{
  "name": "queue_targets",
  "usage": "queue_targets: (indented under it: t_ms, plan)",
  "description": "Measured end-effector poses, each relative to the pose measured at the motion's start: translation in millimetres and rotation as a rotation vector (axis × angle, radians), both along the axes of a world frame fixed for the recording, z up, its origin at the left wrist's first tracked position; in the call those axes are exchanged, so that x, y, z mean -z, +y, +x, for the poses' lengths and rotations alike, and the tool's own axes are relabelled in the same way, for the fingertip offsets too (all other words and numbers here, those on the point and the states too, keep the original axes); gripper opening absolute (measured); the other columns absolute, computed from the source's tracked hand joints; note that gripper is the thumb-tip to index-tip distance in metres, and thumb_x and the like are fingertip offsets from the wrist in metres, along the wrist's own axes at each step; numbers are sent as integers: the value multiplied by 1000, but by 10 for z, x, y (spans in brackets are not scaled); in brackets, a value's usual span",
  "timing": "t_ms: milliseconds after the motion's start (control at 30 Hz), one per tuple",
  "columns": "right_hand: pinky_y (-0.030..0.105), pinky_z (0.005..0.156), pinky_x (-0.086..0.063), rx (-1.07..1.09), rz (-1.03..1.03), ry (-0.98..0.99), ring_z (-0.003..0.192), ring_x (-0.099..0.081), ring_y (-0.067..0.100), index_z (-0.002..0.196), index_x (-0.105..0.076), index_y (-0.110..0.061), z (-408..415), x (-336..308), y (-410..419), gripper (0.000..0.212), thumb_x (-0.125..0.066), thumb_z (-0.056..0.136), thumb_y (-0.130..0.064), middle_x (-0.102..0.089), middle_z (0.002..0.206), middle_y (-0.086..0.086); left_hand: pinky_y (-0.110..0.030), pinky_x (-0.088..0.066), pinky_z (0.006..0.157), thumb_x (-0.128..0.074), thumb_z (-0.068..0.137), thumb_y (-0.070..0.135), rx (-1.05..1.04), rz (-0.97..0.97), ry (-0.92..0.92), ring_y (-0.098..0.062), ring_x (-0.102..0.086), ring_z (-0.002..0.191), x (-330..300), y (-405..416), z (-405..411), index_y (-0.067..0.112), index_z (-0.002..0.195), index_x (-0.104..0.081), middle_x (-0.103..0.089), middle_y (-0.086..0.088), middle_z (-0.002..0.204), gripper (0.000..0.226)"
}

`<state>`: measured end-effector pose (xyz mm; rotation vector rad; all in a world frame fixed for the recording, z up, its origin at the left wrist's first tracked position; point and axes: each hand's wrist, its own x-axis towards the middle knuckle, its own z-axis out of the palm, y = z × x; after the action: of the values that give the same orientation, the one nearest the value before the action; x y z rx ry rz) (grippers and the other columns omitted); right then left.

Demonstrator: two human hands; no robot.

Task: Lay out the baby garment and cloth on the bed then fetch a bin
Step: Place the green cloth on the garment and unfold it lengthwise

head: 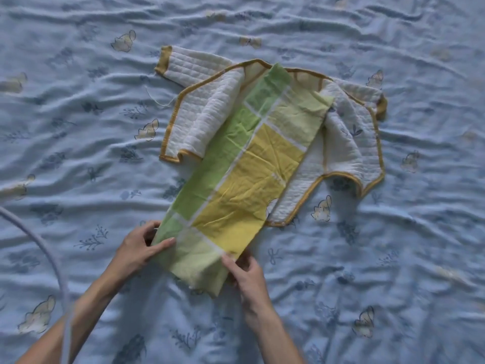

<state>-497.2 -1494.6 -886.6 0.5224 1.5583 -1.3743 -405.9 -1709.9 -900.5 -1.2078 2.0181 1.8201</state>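
Bed (393, 258) fills the whole frame, blue printed sheet, wrinkled all over. I see no bin anywhere, so my read is the fetch step is still ahead.

Baby garment (346, 143) sits centre to upper right of the frame, spread open, white quilted with mustard trim, one sleeve pointing upper left. Looks soft and padded; I'd expect it to hold its shape better than the cloth, and I'd grab it at the trim or sleeve cuffs.

Cloth (244, 174) is a long green and yellow strip running diagonally from the garment's neckline down to lower centre, lying on top of the garment. Thin, creased, light. I'd judge it floppy and quick to bunch, so hold it by two corners of one end and keep it taut.

Left hand (139, 248) pinches the near left corner of the cloth, thumb on top. Right hand (246, 274) grips the near right corner, fingers curled under the edge.

Pale cord (49, 256) arcs through lower left of the frame, off the cloth.
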Motion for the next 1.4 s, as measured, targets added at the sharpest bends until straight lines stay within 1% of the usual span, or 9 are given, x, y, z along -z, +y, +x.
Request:
queue_targets:
  t_ms: [100, 300, 400, 500, 733, 967, 1100, 1267, 1400]
  plan:
    - [31, 78, -53, 22, 16, 121, 83, -66, 13, 90, -70, -13, 9, -56, -13, 15, -77, 77, -18, -74, 95, 8, -39, -57, 78, -73, 80, 16, -43, 41, 6, -22, -71, 87, -73, 68, -27, 25, 99, -64, -76, -1, 88, 23]
    - [30, 67, -47, -83, 123, 476, 70, -58, 17, 95, -57, -19, -119, -233, 419, 7, -62, 90, -19, -63, 78, 2, -28, -47, 66, -71, 83, 21, 146, -190, 115, -12, -57, 61, -220, 384, -15, 29, 121, -47, -62, 1, 66, 45]
    - [17, 49, -38, -173, 314, 662, 52, -47, 15, 120, -44, -25, -154, -268, 702, 39, -64, 87, -28, -50, 60, -1, -18, -49, 63, -71, 83, 18, 395, -308, 191, -7, -58, 58, -304, 602, -54, 41, 143, -22, -62, 2, 65, 81]
    - [32, 54, -43, -242, 267, 749, 55, -50, 27, 135, -36, -36, -195, -279, 952, 60, -68, 85, -28, -56, 63, 15, -11, -46, 61, -69, 85, 18, 554, -346, 246, 0, -56, 58, -383, 707, -97, 45, 135, -34, -58, 9, 63, 66]
    - [20, 76, -51, -189, -71, 469, 85, -65, 5, 107, -66, -34, -130, -417, 1077, 28, -72, 83, -20, -70, 99, -1, -17, -49, 90, -76, 75, 31, 215, 200, 294, -3, -63, 103, -783, 699, 10, 41, 105, -71, -72, 13, 106, 32]
    - [27, 78, -45, 39, -289, -6, 91, -59, 14, 129, -37, -34, 392, -305, 555, 47, -62, 89, -29, -64, 102, 1, -22, -51, 80, -57, 85, 7, -37, 504, 364, -15, -63, 84, -913, 742, 67, 26, 107, -72, -70, -4, 102, 34]
    - [26, 74, -45, 218, -283, -12, 94, -60, 18, 137, -33, -22, 576, -149, 256, 54, -59, 91, -29, -61, 121, 12, -17, -54, 58, -47, 91, 1, -139, 582, 406, -7, -66, 68, -868, 702, 88, 23, 107, -72, -72, 1, 95, 37]
    - [31, 81, -51, 449, -535, -37, 101, -62, 21, 137, -36, -27, 572, -110, 127, 66, -65, 78, -30, -62, 118, 7, -23, -56, 60, -44, 93, 3, -193, 663, 453, -10, -66, 72, -854, 621, 87, 24, 107, -72, -71, 0, 94, 38]
    - [37, 76, -57, 507, -566, -78, 110, -56, 32, 137, -46, -4, 519, -190, 76, 63, -63, 80, -24, -53, 134, 22, -24, -57, 61, -44, 93, 3, -210, 675, 452, -11, -65, 71, -874, 602, 77, 24, 107, -72, -68, 0, 91, 37]
